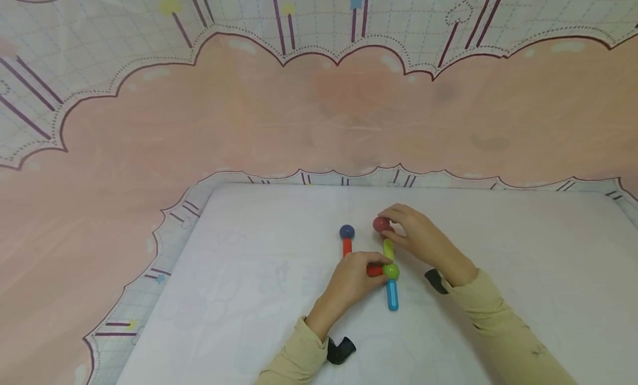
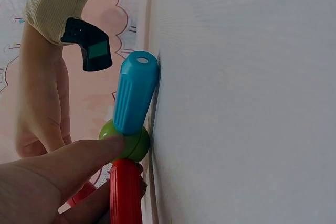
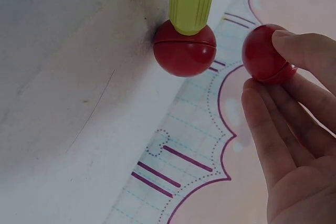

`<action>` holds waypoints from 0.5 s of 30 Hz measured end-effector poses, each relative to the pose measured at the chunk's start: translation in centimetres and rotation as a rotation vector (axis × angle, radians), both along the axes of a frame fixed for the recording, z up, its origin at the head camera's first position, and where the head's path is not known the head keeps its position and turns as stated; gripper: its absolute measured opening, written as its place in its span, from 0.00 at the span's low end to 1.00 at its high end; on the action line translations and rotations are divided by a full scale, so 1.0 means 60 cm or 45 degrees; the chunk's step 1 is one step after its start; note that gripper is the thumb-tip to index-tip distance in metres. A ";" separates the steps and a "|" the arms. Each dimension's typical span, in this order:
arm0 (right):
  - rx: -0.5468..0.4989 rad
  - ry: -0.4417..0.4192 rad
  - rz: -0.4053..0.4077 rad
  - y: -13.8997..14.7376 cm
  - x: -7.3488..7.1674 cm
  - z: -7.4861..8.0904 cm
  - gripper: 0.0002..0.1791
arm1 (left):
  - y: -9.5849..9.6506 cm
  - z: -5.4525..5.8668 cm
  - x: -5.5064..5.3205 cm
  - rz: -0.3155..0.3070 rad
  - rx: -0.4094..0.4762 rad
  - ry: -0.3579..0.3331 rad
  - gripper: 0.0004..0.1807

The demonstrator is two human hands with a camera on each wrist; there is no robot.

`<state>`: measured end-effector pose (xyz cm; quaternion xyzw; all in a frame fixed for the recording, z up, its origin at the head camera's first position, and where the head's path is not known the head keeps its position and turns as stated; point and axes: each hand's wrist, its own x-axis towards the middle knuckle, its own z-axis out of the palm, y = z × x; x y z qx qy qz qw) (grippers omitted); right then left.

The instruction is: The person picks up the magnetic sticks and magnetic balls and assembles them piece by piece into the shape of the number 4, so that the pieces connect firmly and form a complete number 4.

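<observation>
Toy rods and balls lie joined on the white table. My left hand [image 1: 353, 277] pinches the green ball [image 1: 391, 271], its thumb lying across the ball in the left wrist view. A red rod [image 2: 126, 192] runs from this ball back under the left hand. On the ball's near side sits a blue rod [image 1: 392, 295], and a yellow-green rod [image 1: 388, 250] leads away to a red ball [image 3: 185, 51]. Just beside that ball, my right hand [image 1: 420, 235] holds another red ball [image 3: 265, 53] between thumb and fingers, apart from it.
Left of the yellow-green rod, a dark blue ball [image 1: 346, 232] tops another red rod [image 1: 347, 247], whose near end the left hand hides. A patterned cloth [image 1: 319, 113] spreads beyond the far edge of the white table [image 1: 239, 296]. Black wrist pieces [image 1: 341, 350] stick out by both sleeves.
</observation>
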<state>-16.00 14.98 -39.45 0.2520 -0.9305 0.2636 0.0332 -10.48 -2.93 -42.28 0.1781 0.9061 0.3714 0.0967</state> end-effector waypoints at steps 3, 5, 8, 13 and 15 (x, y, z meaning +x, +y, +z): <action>0.006 0.005 -0.005 0.003 0.004 0.000 0.22 | 0.000 0.000 0.000 -0.002 -0.004 -0.007 0.16; 0.014 0.003 -0.014 0.005 0.007 0.000 0.22 | -0.001 0.000 -0.001 -0.007 -0.002 -0.009 0.16; 0.020 0.001 -0.030 0.009 0.012 0.000 0.23 | -0.001 -0.001 -0.002 -0.016 -0.008 -0.011 0.16; 0.027 0.020 -0.047 0.017 0.023 0.000 0.24 | 0.000 0.000 -0.002 -0.027 -0.025 -0.014 0.18; 0.033 0.033 -0.050 0.021 0.027 -0.001 0.24 | 0.000 0.000 -0.002 -0.026 -0.031 -0.016 0.19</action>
